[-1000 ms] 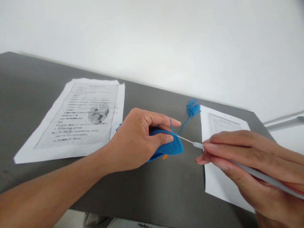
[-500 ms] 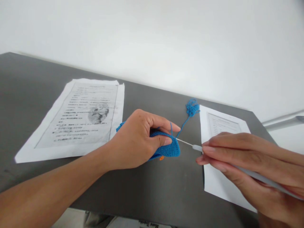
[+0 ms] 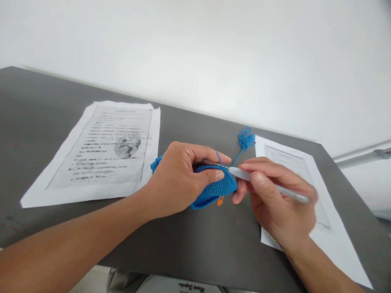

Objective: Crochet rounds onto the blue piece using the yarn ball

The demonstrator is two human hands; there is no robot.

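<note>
My left hand [image 3: 183, 183] pinches a blue crocheted piece [image 3: 218, 189] between thumb and fingers, and a strand of blue yarn loops over its index finger. In my right hand [image 3: 275, 195] is a crochet hook [image 3: 240, 173] with a grey handle, gripped like a pen. Its thin metal shaft lies along the top edge of the piece, near the left index finger; the tip is hard to make out. An orange stitch marker [image 3: 220, 200] hangs from the lower edge of the crochet. Part of the blue work lies hidden behind my left hand.
A tangle of blue yarn [image 3: 246, 138] lies toward the back of the dark table [image 3: 189, 248]. One printed sheet [image 3: 67, 162] is on the left, and another [image 3: 332, 252] lies under my right forearm. Behind the table rises a white wall [image 3: 195, 53].
My right hand has moved left, bringing the hook's handle close against the crochet and its shaft along the edge. The crocheted piece has tilted slightly, showing more of the orange marker.
</note>
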